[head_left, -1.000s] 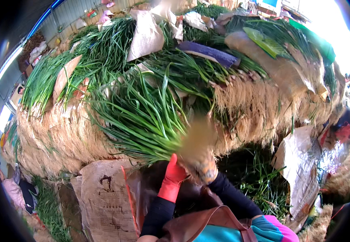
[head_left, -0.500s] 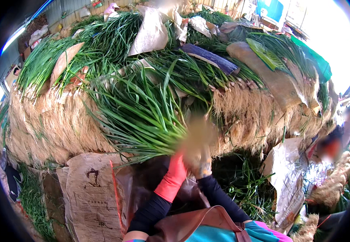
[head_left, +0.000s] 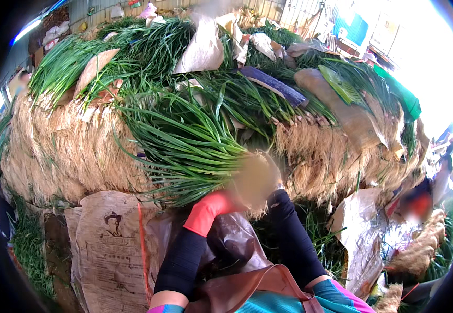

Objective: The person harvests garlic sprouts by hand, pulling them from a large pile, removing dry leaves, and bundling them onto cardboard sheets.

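Observation:
A big bunch of green garlic (head_left: 195, 151) is held in front of me, its long flat leaves fanning out to the left and away. My left hand (head_left: 215, 206), in a red glove, closes on the bunch near its root end from the lower left. A round blurred patch covers the roots and most of my fingers. Up against the right side of that patch is my right hand (head_left: 277, 187); only a sliver near its wrist shows, so its grip is hidden. Dark sleeves cover both forearms.
Behind the bunch rises a long heap of green garlic (head_left: 70, 146), with pale fibrous roots facing me. Sacking (head_left: 203, 49) and a blue roll (head_left: 273, 86) lie on top. A printed sack (head_left: 109, 240) hangs left; a whitish sheet (head_left: 359, 224) and loose leaves lie right.
The root end has come up and slightly right, turning more toward me. Both forearms have spread apart, the right hand moving up and right, the left shifting slightly left.

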Demonstrator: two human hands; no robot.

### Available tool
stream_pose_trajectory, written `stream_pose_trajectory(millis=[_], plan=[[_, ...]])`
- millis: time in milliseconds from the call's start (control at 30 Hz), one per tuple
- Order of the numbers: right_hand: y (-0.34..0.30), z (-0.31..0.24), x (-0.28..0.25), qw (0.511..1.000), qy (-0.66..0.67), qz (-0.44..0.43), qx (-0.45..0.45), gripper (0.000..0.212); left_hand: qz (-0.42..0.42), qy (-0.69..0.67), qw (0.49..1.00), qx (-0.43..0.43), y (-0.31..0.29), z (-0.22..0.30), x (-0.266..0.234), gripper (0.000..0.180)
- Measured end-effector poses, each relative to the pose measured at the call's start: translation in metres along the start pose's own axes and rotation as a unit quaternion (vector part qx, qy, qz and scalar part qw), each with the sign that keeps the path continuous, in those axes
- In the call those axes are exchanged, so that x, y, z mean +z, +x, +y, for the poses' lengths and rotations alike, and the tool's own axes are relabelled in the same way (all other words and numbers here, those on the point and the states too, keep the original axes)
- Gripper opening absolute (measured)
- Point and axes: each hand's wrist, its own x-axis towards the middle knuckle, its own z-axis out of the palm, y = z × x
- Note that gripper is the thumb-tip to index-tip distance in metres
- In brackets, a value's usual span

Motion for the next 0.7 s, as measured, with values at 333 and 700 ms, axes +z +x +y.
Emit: stream_pose_trajectory(millis=[333,700], plan=[[-0.103,-0.072,0.126,0.819,-0.455,-0.033,-0.349,0.045,0.321,-0.837,0.381,0.225,-0.03,0.09,-0.034,0.042],[-0.128,-0.013,0.262,0.761,-0.404,-0.29,-0.416,0.063,0.485,-0.685,0.409,0.358,-0.234,0.09,-0.082,0.051]])
